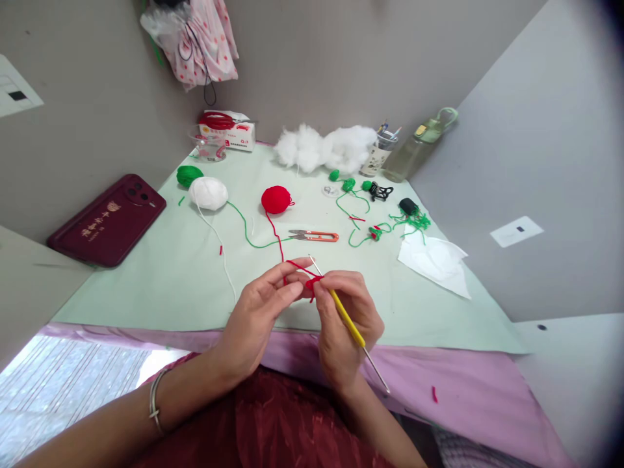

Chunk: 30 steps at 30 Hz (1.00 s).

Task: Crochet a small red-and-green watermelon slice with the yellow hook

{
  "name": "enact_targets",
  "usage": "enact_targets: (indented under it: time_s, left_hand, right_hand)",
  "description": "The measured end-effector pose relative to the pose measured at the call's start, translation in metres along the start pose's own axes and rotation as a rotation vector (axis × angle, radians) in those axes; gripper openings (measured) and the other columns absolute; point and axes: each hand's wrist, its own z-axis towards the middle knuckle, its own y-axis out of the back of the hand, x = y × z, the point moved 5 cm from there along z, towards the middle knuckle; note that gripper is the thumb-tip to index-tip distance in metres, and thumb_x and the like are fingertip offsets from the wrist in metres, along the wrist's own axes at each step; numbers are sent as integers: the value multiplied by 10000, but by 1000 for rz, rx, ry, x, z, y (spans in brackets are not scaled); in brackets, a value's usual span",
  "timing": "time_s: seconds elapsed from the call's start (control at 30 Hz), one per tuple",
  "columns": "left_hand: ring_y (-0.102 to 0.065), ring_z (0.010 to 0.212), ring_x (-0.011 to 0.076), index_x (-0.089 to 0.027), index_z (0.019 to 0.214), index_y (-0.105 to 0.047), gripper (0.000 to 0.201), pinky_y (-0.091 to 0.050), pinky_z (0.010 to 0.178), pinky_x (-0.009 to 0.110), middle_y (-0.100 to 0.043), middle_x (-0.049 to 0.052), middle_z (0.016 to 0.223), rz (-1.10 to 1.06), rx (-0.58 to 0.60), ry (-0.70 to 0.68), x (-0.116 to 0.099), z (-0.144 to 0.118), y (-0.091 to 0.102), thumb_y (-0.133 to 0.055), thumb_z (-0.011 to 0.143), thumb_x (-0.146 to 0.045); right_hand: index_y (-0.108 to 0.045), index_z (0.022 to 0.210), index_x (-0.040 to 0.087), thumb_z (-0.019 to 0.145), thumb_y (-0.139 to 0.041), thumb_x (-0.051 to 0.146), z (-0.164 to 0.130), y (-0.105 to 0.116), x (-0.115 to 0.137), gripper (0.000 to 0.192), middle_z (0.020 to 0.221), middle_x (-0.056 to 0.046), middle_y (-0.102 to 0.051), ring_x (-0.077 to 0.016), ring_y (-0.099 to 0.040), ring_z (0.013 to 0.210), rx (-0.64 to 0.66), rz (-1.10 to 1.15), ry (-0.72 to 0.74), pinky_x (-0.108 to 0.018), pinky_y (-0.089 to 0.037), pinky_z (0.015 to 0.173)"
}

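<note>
My right hand (348, 318) grips a double-ended crochet hook (348, 320) with a yellow handle, its thin tip pointing up and left. At my right fingertips is a small red crocheted piece (314, 283), close to the hook's shaft. My left hand (263, 309) is curled beside it, with red yarn (298, 265) running over its fingers toward the piece. That strand leads back to a red yarn ball (276, 199) behind my hands. Orange thread snips (314, 236) lie just beyond my fingers. How firmly the left fingertips touch the red piece is partly hidden.
On the pale green tabletop (160, 292) are a white yarn ball (208, 193), a green yarn ball (189, 175), white stuffing (324, 148), small green crocheted pieces (348, 185) and a white paper sheet (433, 260). A phone (110, 221) leans left; a bottle (414, 146) stands at back right.
</note>
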Motion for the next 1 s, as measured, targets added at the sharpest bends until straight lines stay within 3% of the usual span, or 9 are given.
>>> enact_targets:
  time_s: [0.13, 0.27, 0.43, 0.63, 0.77, 1.0]
  left_hand:
    - [-685, 1003, 203, -230, 1148, -850, 262, -502, 1023, 333, -786, 37, 983, -79, 38, -9, 0, -3, -3, -694, 938, -229]
    - [-657, 951, 167, -258, 1117, -854, 240, -493, 976, 288, -759, 2, 924, -16, -11, -2, 3, -1, -3, -844, 878, -273]
    - [-644, 848, 119, -255, 1042, -861, 218, -496, 911, 250, -735, -26, 826, -37, -30, 34, 4, 3, -2, -908, 829, -264]
    - [-632, 796, 80, -270, 1148, -833, 323, -479, 872, 211, -701, -57, 776, 21, -49, 6, -8, 4, 3, -903, 835, -234]
    - [-629, 810, 82, -290, 1265, -784, 445, -486, 853, 215, -701, -60, 806, 86, -21, -8, -9, 3, 5, -899, 841, -218]
    - [-638, 848, 108, -261, 1402, -693, 577, -502, 900, 257, -711, -51, 835, 122, -9, -2, -6, 3, 4, -882, 859, -218]
  right_hand:
    - [-746, 1005, 286, 927, -711, 34, -3, 2, 1, 266, 915, 0, -713, -169, -673, 876, -25, -50, 62, -328, -568, 729]
    - [-751, 1015, 282, 925, -712, 25, -5, 1, 3, 276, 925, 2, -710, -157, -672, 889, -21, -30, 66, -316, -567, 763]
    - [-767, 1002, 279, 963, -710, 126, -1, 0, -3, 168, 930, -4, -721, -154, -684, 866, 75, 114, -110, -293, -572, 734]
    - [-779, 986, 279, 932, -789, 242, 6, 10, -18, 67, 883, 19, -734, -125, -675, 738, 141, 262, -321, -273, -558, 695]
    - [-805, 959, 280, 954, -769, 247, 14, 12, -14, 49, 845, 9, -727, -134, -655, 721, 248, 240, -251, -280, -521, 652]
    - [-786, 1115, 300, 972, -688, 78, 15, 9, 14, 282, 967, -25, -725, -163, -703, 895, 261, -138, 130, -300, -593, 759]
